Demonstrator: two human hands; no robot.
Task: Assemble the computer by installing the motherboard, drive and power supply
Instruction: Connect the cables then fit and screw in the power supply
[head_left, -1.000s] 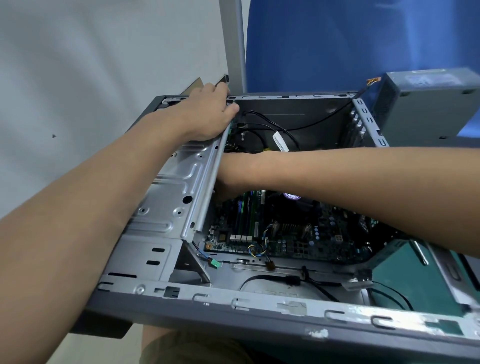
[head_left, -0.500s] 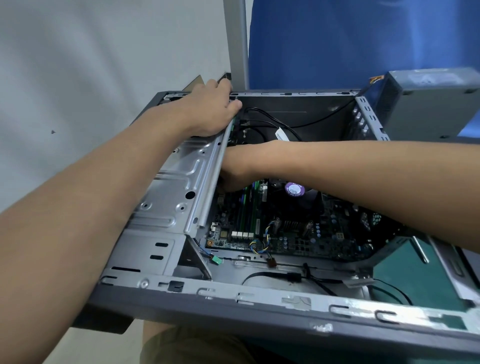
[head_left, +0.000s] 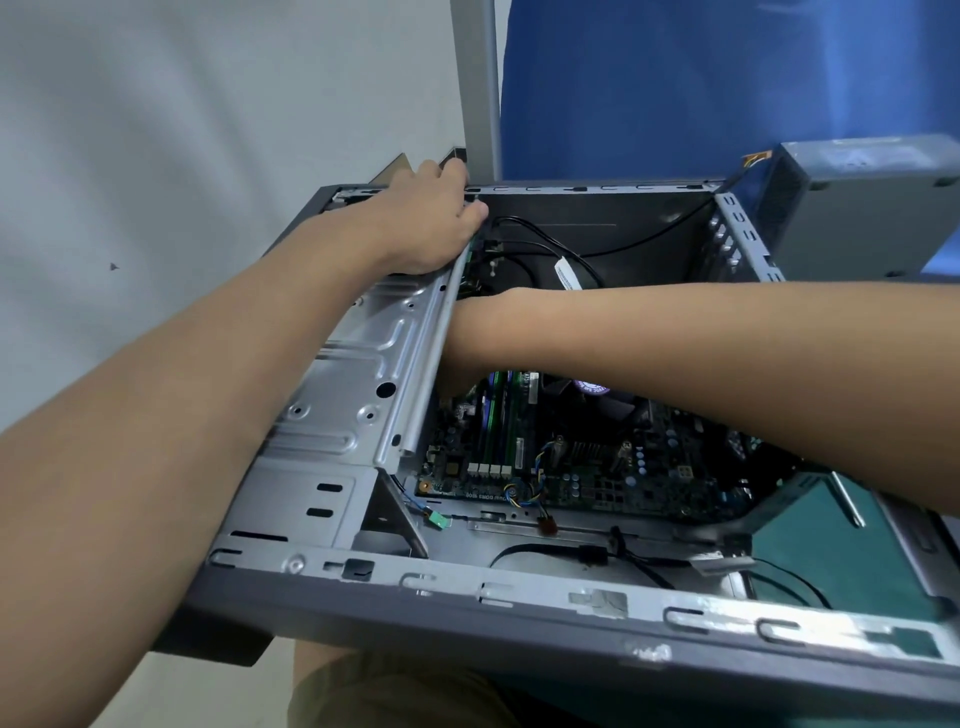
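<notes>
The silver sheet-metal drive cage is gripped at its far end by the left hand, fingers curled over it. The right hand is hidden beneath the cage, so its fingers' state cannot be told.

Dark green motherboard lies inside the open grey case; power supply apparently sits outside.

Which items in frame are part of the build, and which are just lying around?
Part of the build: case, motherboard, drive cage gripped by the left hand, power supply outside the case.
Lying around: green mat, blue panel, grey post.
</notes>
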